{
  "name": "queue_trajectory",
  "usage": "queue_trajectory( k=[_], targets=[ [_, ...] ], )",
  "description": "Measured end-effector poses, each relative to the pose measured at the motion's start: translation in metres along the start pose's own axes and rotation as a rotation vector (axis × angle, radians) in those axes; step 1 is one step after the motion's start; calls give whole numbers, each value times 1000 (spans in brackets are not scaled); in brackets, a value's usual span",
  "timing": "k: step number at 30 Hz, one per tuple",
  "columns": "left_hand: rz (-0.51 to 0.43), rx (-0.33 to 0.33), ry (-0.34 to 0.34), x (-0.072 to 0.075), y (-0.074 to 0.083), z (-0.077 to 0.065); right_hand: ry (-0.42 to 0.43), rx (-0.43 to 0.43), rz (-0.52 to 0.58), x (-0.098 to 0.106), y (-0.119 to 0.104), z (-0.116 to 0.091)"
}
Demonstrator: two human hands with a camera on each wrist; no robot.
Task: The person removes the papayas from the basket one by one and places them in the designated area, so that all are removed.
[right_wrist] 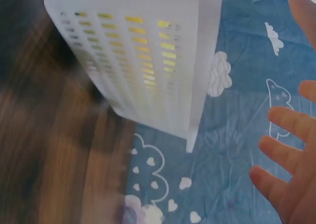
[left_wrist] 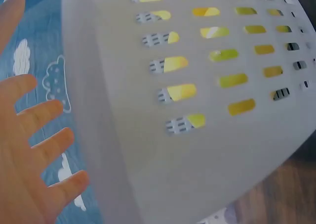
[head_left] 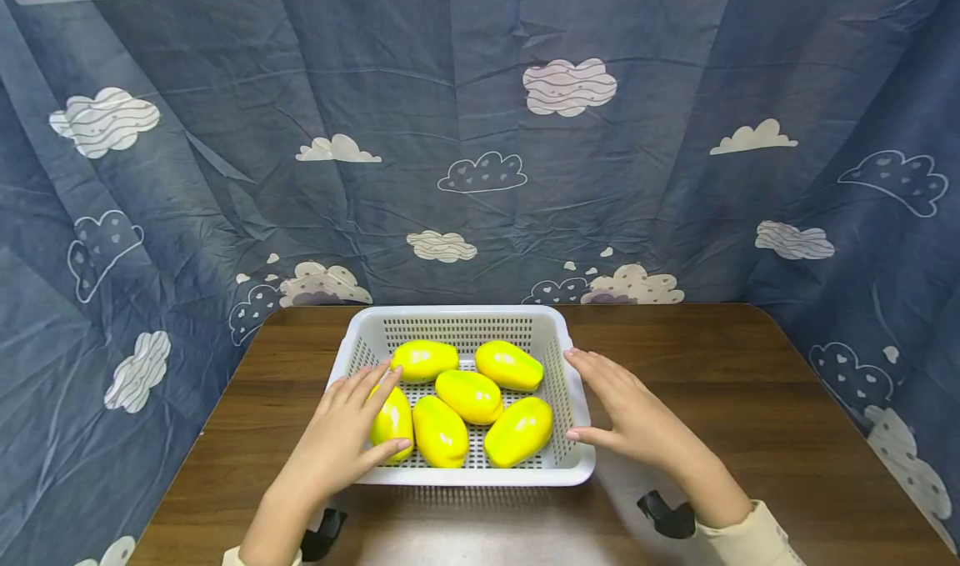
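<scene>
A white plastic basket [head_left: 573, 458] with slotted walls stands on the wooden table. Inside lie several glossy yellow mango-like fruits [head_left: 469, 396], some with a greenish tint. My left hand [head_left: 337, 437] hovers by the basket's left side, fingers straight and spread, overlapping the leftmost fruit in the head view. On the opposite side, my right hand [head_left: 637, 416] is held with straight fingers and thumb pointing at the right rim. Both wrist views show the spread fingers apart from the basket wall [left_wrist: 148, 174], with yellow showing through its slots. Neither hand holds anything.
The brown wooden table [head_left: 690, 358] extends to both sides of the basket. Behind it hangs a blue cloth [head_left: 480, 216] printed with clouds, which also runs along the left and right sides. Black straps [head_left: 666, 516] sit at the wrists.
</scene>
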State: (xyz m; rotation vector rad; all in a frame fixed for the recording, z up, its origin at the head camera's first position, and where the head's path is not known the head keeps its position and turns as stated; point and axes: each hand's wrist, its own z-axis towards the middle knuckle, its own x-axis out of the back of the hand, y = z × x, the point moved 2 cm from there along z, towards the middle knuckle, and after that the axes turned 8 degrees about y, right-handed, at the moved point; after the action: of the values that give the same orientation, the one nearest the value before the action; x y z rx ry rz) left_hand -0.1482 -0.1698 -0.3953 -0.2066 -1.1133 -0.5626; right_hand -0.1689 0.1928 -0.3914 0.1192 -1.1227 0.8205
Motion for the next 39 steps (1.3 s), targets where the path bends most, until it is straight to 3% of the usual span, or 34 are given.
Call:
queue_trajectory(
  k=[6, 13, 20, 24, 27, 31, 39],
  targets=[
    [-31, 58, 45, -1, -9, -6, -41, -32, 68, -7, -6, 6],
    [-71, 180, 72, -3, -24, -17, -71, -57, 169, -19, -8, 14],
    [-83, 288, 161, -7, -35, -26, -103, -48, 234, -31, -9, 20],
    [-101, 381, 191, -10, -40, -32, -151, -55, 248, -37, -11, 24],
    [-130, 487, 186, -12, -43, -35, -186, -42, 246, -42, -13, 26],
    [-232, 632, 168, -15, -46, -37, -229, -33, 247, -47, -16, 32],
    [-601, 846, 138, -26, -51, -42, -365, -11, 251, -57, -18, 44]
  ],
)
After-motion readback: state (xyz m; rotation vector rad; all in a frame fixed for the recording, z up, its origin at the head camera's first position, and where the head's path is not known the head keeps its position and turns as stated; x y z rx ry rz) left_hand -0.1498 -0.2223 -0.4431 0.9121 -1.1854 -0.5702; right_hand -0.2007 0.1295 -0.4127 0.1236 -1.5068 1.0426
